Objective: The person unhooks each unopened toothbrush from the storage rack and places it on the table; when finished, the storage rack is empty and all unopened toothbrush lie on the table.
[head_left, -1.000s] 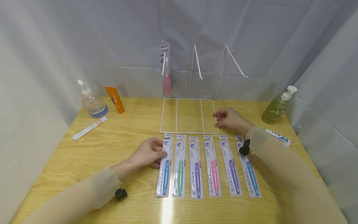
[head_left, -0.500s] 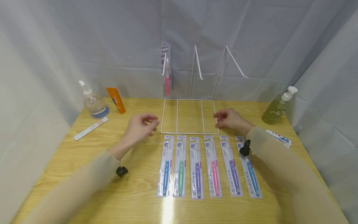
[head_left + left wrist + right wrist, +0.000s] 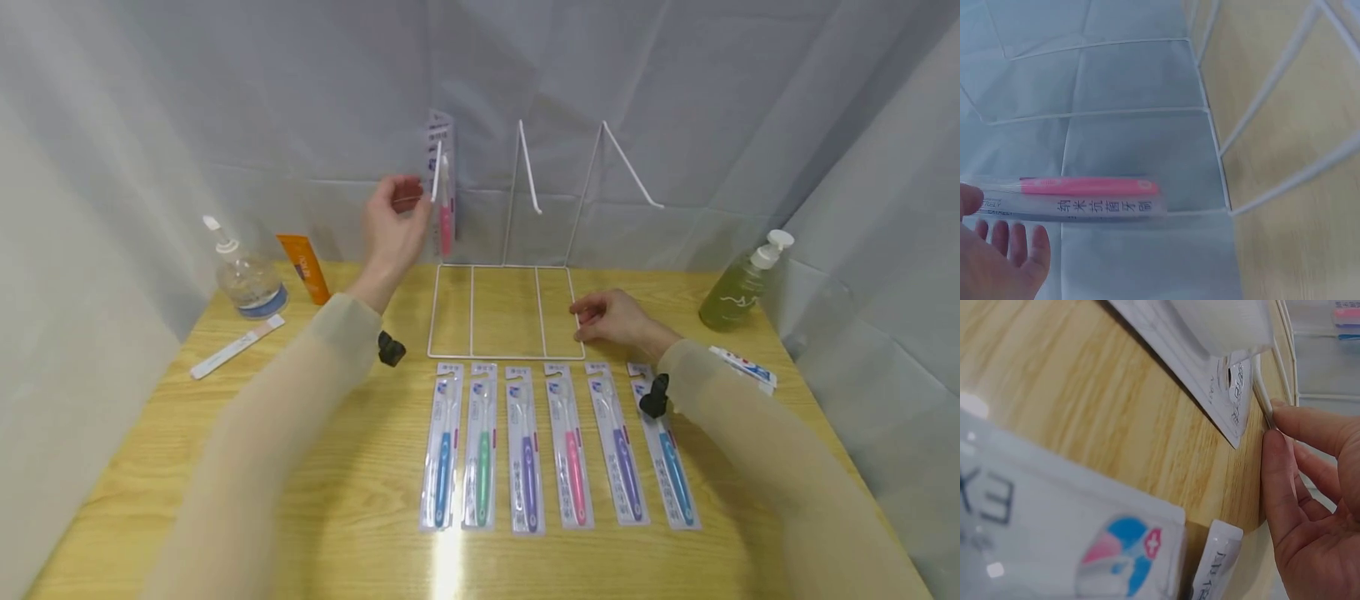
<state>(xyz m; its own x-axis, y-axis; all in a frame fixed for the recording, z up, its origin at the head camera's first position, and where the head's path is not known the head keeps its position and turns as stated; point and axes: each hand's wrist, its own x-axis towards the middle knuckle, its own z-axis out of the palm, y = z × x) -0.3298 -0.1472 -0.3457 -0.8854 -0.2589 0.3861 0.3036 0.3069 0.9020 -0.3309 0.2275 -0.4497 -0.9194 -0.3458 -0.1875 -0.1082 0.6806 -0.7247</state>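
Note:
My left hand [image 3: 397, 225] is raised beside the left hook of a white wire display rack [image 3: 507, 358]. A packaged pink toothbrush [image 3: 446, 225] hangs on that hook. In the left wrist view, the thumb overlaps the package [image 3: 1104, 203] near its upper end, with the other fingers [image 3: 1017, 245] loosely bent along its lower edge. With thumb and finger, my right hand [image 3: 611, 318] pinches the right side wire of the rack's base; the right wrist view shows the fingertips [image 3: 1275, 434] on this wire. Two other hooks, the middle one [image 3: 529, 171] and the right one [image 3: 630, 162], stick out bare.
Several packaged toothbrushes, among them a green one [image 3: 482, 475], lie in a row before the rack. At left stand a clear pump bottle [image 3: 251, 279] and an orange tube [image 3: 306, 268], near a flat white strip [image 3: 236, 346]. A green pump bottle [image 3: 738, 287] and a toothpaste tube [image 3: 742, 362] are at right.
My left hand has left the blue toothbrush package at the row's left end and moved up and away to the hanging pink toothbrush. My right hand has stayed on the rack.

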